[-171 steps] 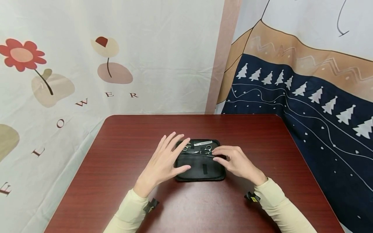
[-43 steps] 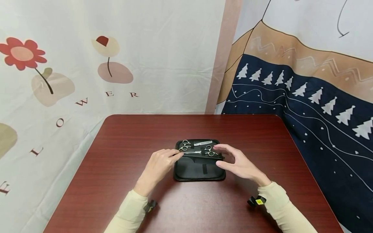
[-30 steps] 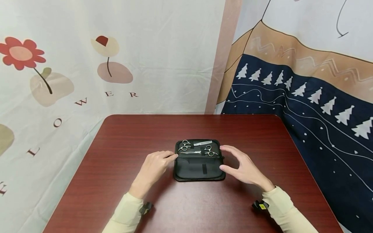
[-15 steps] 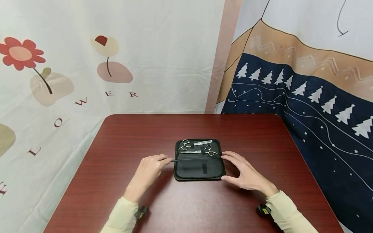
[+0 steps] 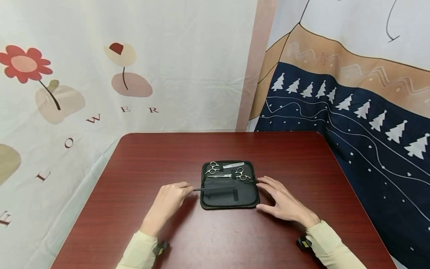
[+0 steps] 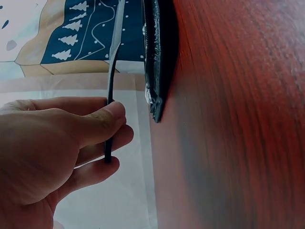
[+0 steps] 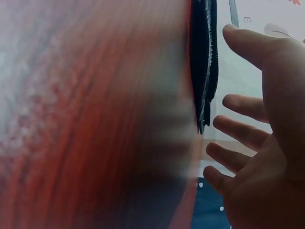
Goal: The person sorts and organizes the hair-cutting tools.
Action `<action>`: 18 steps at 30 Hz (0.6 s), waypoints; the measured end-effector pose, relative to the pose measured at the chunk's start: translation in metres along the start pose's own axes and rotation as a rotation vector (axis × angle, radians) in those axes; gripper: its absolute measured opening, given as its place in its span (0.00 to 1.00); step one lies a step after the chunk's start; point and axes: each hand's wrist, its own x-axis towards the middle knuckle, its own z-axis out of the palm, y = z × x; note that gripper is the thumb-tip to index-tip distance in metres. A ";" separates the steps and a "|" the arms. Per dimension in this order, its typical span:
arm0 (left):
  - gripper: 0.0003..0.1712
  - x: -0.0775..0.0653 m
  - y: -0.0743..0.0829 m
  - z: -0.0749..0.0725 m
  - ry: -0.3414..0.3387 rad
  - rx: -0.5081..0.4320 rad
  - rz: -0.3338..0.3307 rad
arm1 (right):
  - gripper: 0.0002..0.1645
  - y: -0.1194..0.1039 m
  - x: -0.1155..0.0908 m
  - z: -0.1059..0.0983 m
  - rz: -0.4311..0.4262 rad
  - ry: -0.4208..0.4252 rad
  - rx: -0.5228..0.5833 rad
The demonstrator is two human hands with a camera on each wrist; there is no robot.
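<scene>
An unfolded black zip case (image 5: 215,200) lies on the table, with two pairs of silver scissors in its far half: thinning scissors (image 5: 234,165) above and plain-bladed scissors (image 5: 220,176) below. My left hand (image 5: 171,200), at the case's left, pinches one end of a slim black comb (image 5: 215,188) between thumb and fingers. The comb reaches over the case and is seen nearly edge-on; its teeth cannot be made out. My right hand (image 5: 285,200) is at the case's right edge, fingers spread and relaxed, holding nothing. In the right wrist view its fingertips (image 7: 231,101) point toward the case.
A dark red wooden table (image 5: 168,153) with rounded corners bears the case. A black elastic loop (image 5: 235,194) is in the case's near half. Behind the table hang a pale flower-printed curtain (image 5: 198,74) and a navy-and-tan cloth (image 5: 302,108).
Earlier, the left hand was spread over the case and the right was at its right side. The left hand then took the comb's left end and drew it left and nearer. The right hand moved outward.
</scene>
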 end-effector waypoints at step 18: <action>0.06 -0.007 0.000 -0.002 -0.082 -0.035 -0.069 | 0.41 0.004 0.009 0.008 -0.031 -0.035 -0.075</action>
